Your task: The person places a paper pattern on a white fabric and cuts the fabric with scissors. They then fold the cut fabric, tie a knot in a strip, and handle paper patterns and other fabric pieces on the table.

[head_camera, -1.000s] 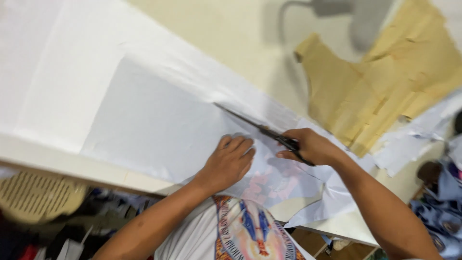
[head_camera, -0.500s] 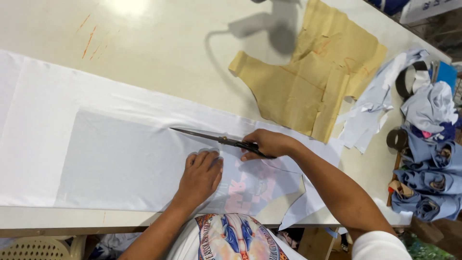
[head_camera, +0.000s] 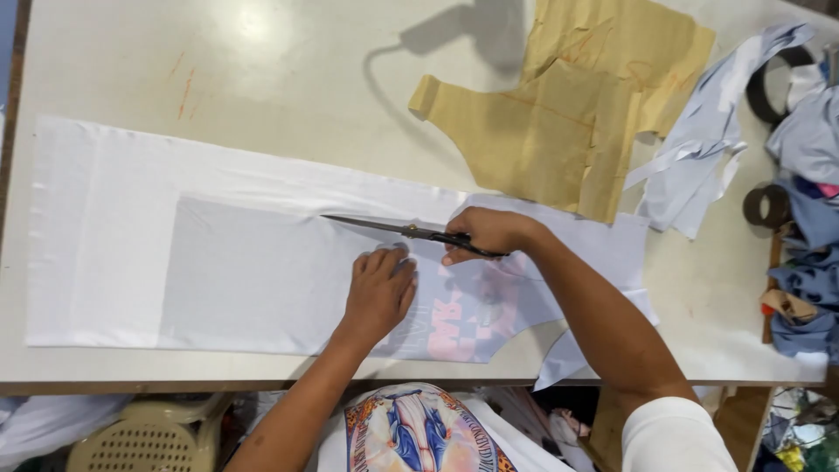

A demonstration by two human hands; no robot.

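Observation:
A long white fabric [head_camera: 114, 236] lies flat across the table [head_camera: 288, 105], with a thin grey pattern sheet [head_camera: 253, 271] laid on it. My right hand [head_camera: 488, 232] grips the handles of black scissors [head_camera: 384, 228], whose blades point left along the pattern's upper edge. My left hand [head_camera: 380, 288] presses flat on the pattern just below the scissors, fingers spread. A faint printed picture shows through the sheet near my hands.
Brown paper pattern pieces [head_camera: 568, 105] lie at the back right. Pale blue fabric scraps [head_camera: 708, 140], tape rolls [head_camera: 767, 205] and folded blue cloth [head_camera: 808, 280] crowd the right edge. A beige plastic stool [head_camera: 149, 437] stands below the table's near edge.
The view has swung so the table now lies level. My hands and the scissors keep their grip and stay on the same spot of the fabric.

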